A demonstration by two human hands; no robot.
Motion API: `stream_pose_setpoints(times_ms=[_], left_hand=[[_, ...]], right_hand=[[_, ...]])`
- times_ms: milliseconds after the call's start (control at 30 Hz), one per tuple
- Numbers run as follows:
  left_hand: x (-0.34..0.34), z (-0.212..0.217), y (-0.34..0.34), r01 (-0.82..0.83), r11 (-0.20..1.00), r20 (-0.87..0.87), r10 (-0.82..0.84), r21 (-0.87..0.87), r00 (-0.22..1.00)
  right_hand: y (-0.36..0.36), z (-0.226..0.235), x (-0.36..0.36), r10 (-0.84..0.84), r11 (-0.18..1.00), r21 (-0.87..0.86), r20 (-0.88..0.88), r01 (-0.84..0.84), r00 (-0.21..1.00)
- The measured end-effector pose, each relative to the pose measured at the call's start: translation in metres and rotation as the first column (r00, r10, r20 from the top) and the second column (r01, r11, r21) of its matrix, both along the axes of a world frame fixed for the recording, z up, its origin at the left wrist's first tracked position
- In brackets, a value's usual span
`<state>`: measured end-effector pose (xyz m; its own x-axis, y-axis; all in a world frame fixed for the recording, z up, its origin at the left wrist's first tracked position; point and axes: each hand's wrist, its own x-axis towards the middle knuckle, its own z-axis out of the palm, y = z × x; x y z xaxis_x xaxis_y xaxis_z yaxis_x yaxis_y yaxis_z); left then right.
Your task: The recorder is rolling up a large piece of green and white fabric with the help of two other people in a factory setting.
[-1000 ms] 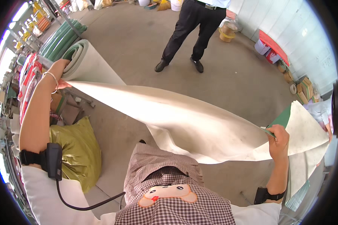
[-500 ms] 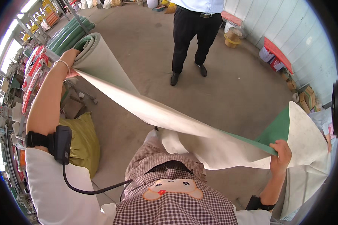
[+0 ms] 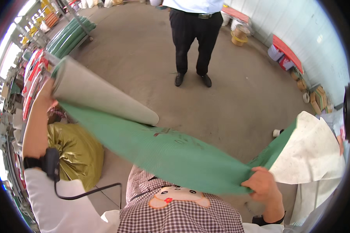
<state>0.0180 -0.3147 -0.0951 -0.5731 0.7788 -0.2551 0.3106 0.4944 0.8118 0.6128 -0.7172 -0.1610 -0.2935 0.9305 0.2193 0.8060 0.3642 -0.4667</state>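
A long roll of green sheeting with an off-white back lies slantwise in front of me, its far left end raised. My left hand grips that end at the edge of the roll; its fingers are partly hidden and blurred. From the roll, an unrolled stretch with its green face up spans across my apron to the right. Dark markings show on it. My right hand pinches the near edge of this stretch. Beyond that hand the sheeting folds over, showing its stained off-white back, and hangs down at the right.
A person in black trousers stands ahead on the concrete floor. Beside my left arm sits an olive-yellow sack. Green rolls lie on a rack at the far left. Buckets under a red board line the right wall.
The roll's left end has come lower and nearer. The stretch between my hands has turned from off-white to green side up. My right hand has moved left and slightly down.
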Motion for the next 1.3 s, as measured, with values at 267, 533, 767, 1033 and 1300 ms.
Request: stream_pose_setpoints(times_ms=[267,533,767,1033,1300], left_hand=[[-0.183,-0.032,-0.1,0.001,0.993,0.111,0.011,-0.115,0.994],[-0.301,-0.09,-0.214,-0.075,0.991,0.236,0.099,-0.11,0.967],[-0.351,-0.142,-0.272,-0.101,0.993,0.338,0.114,-0.055,0.934],[-0.363,-0.182,-0.269,0.056,0.996,0.078,-0.061,0.073,0.995],[-0.306,-0.188,-0.254,-0.346,0.935,0.228,0.353,-0.071,0.907]], right_hand=[[-0.013,0.004,-0.034,-0.067,0.901,-0.435,-0.111,0.012,0.992],[-0.028,0.034,-0.015,-0.363,0.932,0.146,0.419,0.333,0.832],[-0.089,0.042,-0.034,-0.446,0.895,0.272,0.516,0.354,0.731],[-0.184,0.027,0.094,-0.766,0.643,0.483,0.389,0.594,0.512],[-0.276,-0.025,0.18,-0.694,0.596,0.079,0.551,0.799,0.463]])
